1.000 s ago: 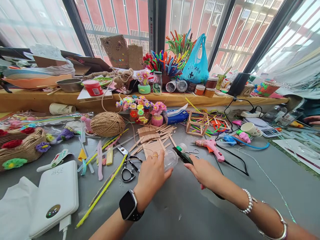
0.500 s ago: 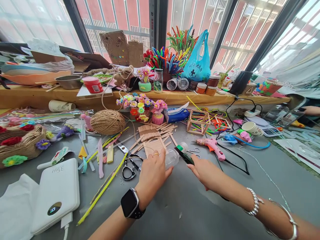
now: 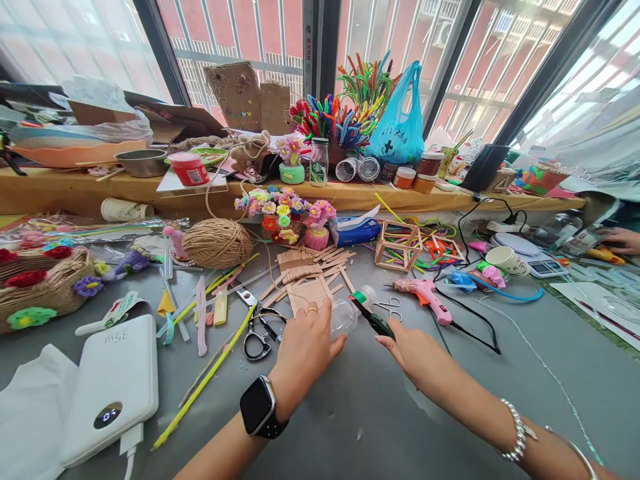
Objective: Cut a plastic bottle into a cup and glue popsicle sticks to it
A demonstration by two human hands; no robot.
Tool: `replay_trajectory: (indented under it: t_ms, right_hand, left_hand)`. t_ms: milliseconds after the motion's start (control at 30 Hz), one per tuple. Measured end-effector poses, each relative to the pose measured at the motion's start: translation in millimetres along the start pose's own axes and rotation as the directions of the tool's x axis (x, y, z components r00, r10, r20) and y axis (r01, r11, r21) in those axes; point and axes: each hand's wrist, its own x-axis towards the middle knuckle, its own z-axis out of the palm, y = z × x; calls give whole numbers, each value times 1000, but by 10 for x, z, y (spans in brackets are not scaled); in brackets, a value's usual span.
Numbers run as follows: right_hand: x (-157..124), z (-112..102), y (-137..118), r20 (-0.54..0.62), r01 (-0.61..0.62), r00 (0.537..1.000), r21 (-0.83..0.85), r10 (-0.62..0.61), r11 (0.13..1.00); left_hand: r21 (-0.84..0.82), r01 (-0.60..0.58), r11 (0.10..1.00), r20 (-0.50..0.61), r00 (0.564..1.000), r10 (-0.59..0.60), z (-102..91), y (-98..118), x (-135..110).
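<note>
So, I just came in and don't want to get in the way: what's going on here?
Someone is working at a cluttered grey table. Their left hand holds a clear plastic bottle, while their right hand grips a dark tool pointed toward the bottle's far end; whether it touches is hard to tell. Black-handled scissors lie left of the bottle, a pink glue gun to the right, and wooden sticks just beyond it.

Clear plastic bottle (image 3: 344, 318) lay on its side on gray table (image 3: 350, 420), body partly covered, green-and-whitish end pointing away and rightward. Slim dark knife-like tool (image 3: 381, 325) was held slantwise, tip up-left at bottle's green end; contact unclear.
</note>
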Motion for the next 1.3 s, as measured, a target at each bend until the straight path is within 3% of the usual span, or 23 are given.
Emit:
replay_trajectory:
  t_ms: [900,1167,1300]
  right_hand:
    - [1,83,-77,-55,-25,998,-54,22,998]
    - [24,-21,-34,-46,3,999,64,0,998]
    - [-48,-73,100,-26,-63,997,152,67,986]
  left_hand:
    - [-7,5,1000,36,999,-4,-2,-42,33]
    - [12,7,1000,20,1000,-7,-8,-33,21]
    - [8,11,1000,29,1000,-11,-15,-33,23]
